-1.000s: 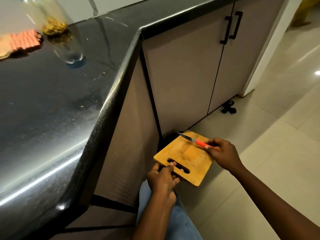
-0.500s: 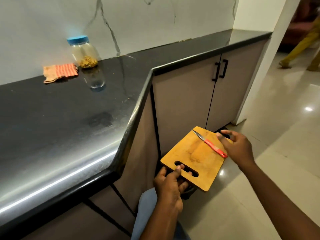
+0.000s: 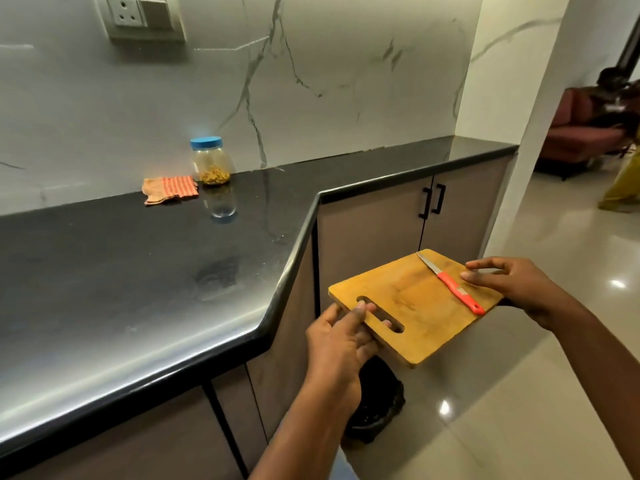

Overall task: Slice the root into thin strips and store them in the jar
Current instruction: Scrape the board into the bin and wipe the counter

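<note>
A wooden cutting board [image 3: 412,306] is held level in the air beside the counter. My left hand [image 3: 341,344] grips its handle end, fingers through the slot. My right hand [image 3: 512,285] steadies the far right edge, fingers spread, thumb under the board. A red-handled knife [image 3: 453,287] lies loose on the board, blade pointing away. A clear jar [image 3: 210,161] with a blue lid stands at the back of the black counter [image 3: 121,271] with yellowish strips in its bottom. No root is in view.
A striped orange cloth [image 3: 170,189] lies left of the jar. A black bin bag [image 3: 375,403] sits on the floor below the board. Cabinet doors with black handles [image 3: 431,202] are behind it. A person stands far right by a sofa.
The board has risen from near the floor to about counter height. My right hand let go of the knife handle, left the knife on the board and moved to the board's edge.
</note>
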Demonstrator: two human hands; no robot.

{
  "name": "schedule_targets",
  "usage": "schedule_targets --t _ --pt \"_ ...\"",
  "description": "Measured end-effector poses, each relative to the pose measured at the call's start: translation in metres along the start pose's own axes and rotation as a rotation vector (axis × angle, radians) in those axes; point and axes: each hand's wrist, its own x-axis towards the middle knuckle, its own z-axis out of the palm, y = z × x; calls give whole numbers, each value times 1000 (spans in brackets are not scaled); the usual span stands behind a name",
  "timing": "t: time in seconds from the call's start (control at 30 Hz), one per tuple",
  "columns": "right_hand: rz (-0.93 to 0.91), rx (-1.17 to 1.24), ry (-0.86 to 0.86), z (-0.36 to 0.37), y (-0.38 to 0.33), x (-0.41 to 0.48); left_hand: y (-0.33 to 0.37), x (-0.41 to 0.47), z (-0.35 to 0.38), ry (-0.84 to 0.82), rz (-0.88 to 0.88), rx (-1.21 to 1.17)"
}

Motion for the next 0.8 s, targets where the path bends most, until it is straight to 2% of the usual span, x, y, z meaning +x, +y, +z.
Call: schedule_targets --t 0.23,0.43,0.67,0.8 --pt "-132 -71 8 3 -59 -25 52 -14 0 18 138 40" --pt "-236 -117 -24 42 -111 -38 85 -33 -12 13 133 16" --pt "-370 -125 -157 102 -170 -55 146 -52 -63 60 226 -22" --pt "-472 -76 -242 143 -207 -58 182 -64 -104 145 271 -66"
